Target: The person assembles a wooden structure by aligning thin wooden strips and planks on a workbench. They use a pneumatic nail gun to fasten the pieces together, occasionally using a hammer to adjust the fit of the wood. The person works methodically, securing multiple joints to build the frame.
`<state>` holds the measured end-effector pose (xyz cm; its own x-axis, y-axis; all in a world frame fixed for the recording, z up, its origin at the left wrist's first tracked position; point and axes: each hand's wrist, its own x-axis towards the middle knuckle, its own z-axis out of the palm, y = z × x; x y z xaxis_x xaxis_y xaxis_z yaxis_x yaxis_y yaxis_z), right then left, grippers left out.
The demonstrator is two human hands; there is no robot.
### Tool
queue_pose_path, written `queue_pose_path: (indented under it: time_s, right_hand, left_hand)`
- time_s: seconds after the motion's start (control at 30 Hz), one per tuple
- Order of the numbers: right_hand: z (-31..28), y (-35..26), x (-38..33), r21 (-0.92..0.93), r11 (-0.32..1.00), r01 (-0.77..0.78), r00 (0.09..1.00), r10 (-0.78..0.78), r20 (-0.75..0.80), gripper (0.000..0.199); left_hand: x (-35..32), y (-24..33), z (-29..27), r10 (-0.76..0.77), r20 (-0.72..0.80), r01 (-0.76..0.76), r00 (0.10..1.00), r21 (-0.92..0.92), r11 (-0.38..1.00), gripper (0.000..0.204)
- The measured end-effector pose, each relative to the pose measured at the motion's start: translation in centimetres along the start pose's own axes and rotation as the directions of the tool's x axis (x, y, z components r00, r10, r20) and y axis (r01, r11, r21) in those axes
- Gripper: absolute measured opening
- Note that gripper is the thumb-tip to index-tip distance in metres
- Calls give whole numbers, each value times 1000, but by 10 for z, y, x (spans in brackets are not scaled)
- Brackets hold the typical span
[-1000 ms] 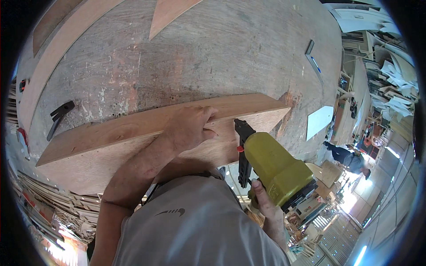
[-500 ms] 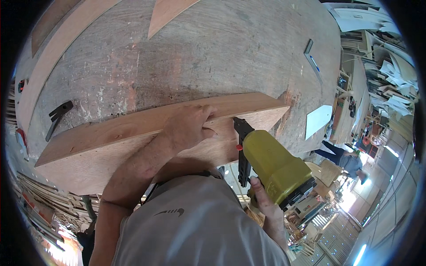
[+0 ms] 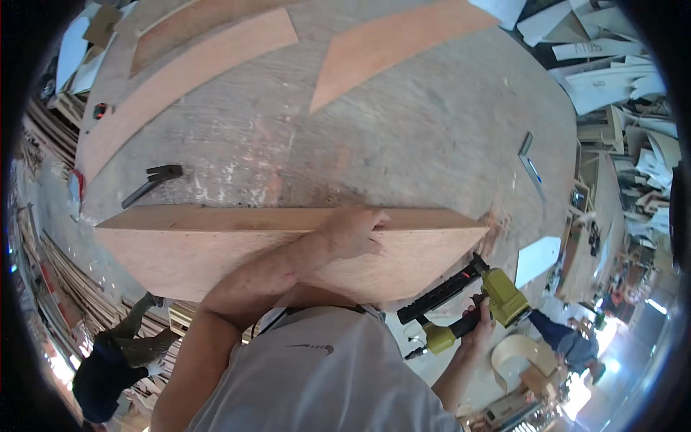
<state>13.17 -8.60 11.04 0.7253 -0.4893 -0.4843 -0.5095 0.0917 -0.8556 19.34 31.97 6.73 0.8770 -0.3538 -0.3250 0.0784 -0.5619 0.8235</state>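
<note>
A long plywood piece (image 3: 180, 259) of two boards joined along an edge stands on the near side of the worktable, its broad face toward my body. My left hand (image 3: 353, 229) lies across its top edge to the right of the middle, fingers curled over the wood. In my right hand (image 3: 479, 333) is a yellow-green nail gun (image 3: 505, 297) with a black magazine, gripped by its handle. The gun's nose is close to the lower right end of the plywood; I cannot tell if they touch.
A dark hammer (image 3: 162, 174) lies beyond the plywood at the left. Farther off are curved plywood strips (image 3: 194, 79), a plywood panel (image 3: 389, 54) and a tape measure (image 3: 99, 111). At the right lie a try square (image 3: 531, 165) and a white board (image 3: 538, 261). Two people (image 3: 108, 374) are nearby.
The nail gun has moved from the plywood's top edge down and right, past its right end, and has turned over. My left hand still holds the plywood. The view has shifted.
</note>
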Motion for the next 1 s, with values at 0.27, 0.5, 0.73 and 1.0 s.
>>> queue_pose_path:
  time_s: [0.27, 0.5, 0.73, 1.0]
  right_hand:
    - [-37, 140, 153, -126, 989, 76, 964, -105, -244, 44]
    - [144, 50, 68, 306, 921, -242, 910, 106, 400, 57]
    - [123, 65, 77, 365, 886, -287, 856, 66, 513, 63]
    - [107, 44, 31, 331, 908, -257, 859, 57, 509, 68]
  left_hand:
    - [14, -3, 19, 75, -58, -78, 996, -46, 996, 60]
    - [-18, -2, 16, 117, -262, -72, 958, 175, 982, 44]
    - [-242, -36, 86, -453, -707, 32, 544, -521, 853, 27]
    - [-302, -114, 166, -953, -83, -594, 293, -796, -114, 93]
